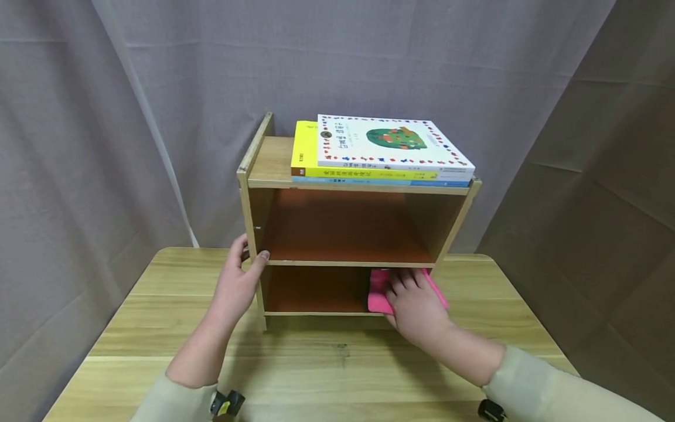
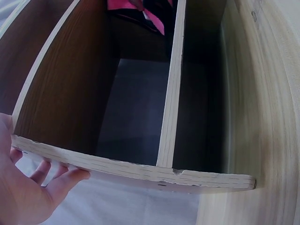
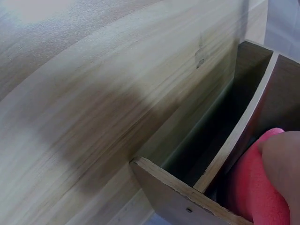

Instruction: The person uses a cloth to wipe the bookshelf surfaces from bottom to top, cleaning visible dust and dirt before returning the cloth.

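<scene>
Head: L hand grips shelf at left side panel, thumb on front edge, prob. to steady it vs. R hand's push. R hand holds pink cloth at right end of lower compt., fingers over it, thumb near bottom edge; fingertips hidden, so can't tell how tight. Books stacked flat on top, prob. as the flat board suits them. Light-wood table, grey drape w/ creases behind.

L wrist: fingers on panel's outer face, spaced apart; raw board edges chipped, straight & thin, inner faces dark brown. Cloth at far end shows black too.

R wrist: cloth looks fuzzy, soft, rounded over, just above lowest board; only part of R hand in view. Table glossy, streaky grain, one knot.
</scene>
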A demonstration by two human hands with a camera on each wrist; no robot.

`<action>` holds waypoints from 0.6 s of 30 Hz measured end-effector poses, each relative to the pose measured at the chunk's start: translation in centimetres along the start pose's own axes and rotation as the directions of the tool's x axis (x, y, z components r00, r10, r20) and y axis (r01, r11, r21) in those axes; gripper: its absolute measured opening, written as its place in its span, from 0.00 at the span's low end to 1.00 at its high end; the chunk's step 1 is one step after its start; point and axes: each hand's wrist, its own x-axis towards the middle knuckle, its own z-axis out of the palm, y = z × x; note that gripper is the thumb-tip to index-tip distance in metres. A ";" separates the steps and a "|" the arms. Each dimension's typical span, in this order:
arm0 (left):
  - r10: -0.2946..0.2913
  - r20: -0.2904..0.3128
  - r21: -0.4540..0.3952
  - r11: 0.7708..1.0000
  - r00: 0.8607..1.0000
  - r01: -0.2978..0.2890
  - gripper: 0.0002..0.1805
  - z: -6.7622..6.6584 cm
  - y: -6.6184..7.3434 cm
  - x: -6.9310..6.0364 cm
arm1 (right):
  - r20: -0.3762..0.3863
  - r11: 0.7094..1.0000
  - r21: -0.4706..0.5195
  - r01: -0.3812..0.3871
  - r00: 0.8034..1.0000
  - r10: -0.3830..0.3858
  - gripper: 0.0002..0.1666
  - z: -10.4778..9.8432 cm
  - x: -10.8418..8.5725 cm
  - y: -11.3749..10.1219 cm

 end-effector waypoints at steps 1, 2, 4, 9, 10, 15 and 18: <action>0.000 -0.001 -0.001 1.000 1.000 0.000 0.25 0.0 0.0 0.0 | 0.007 1.000 0.005 -0.003 1.000 0.003 0.30 0.0 0.0 0.0; 0.000 -0.002 -0.001 1.000 1.000 0.000 0.25 0.0 0.0 0.0 | 0.016 1.000 0.011 -0.008 1.000 0.008 0.29 0.0 0.0 -0.1; -0.001 -0.005 -0.002 1.000 1.000 0.001 0.25 -0.1 0.0 0.0 | 0.035 1.000 0.020 -0.018 0.999 0.018 0.28 -0.2 0.1 -0.1; -0.013 -0.001 -0.011 1.000 1.000 0.013 0.26 -0.1 0.0 0.0 | 0.082 0.997 0.050 -0.052 0.995 0.048 0.28 -0.5 0.4 -0.3; -0.016 0.003 -0.013 1.000 1.000 0.016 0.26 0.0 0.0 0.0 | 0.084 0.996 0.059 -0.060 0.995 0.055 0.28 -0.5 0.4 -0.4; -0.024 0.005 -0.009 1.000 1.000 0.024 0.26 0.0 -0.1 0.0 | 0.051 0.991 0.096 -0.094 0.995 0.090 0.28 -0.3 0.4 -0.8; -0.028 0.004 -0.009 1.000 1.000 0.028 0.26 0.0 -0.1 0.1 | 0.025 0.990 0.104 -0.099 0.995 0.097 0.29 0.0 0.5 -1.0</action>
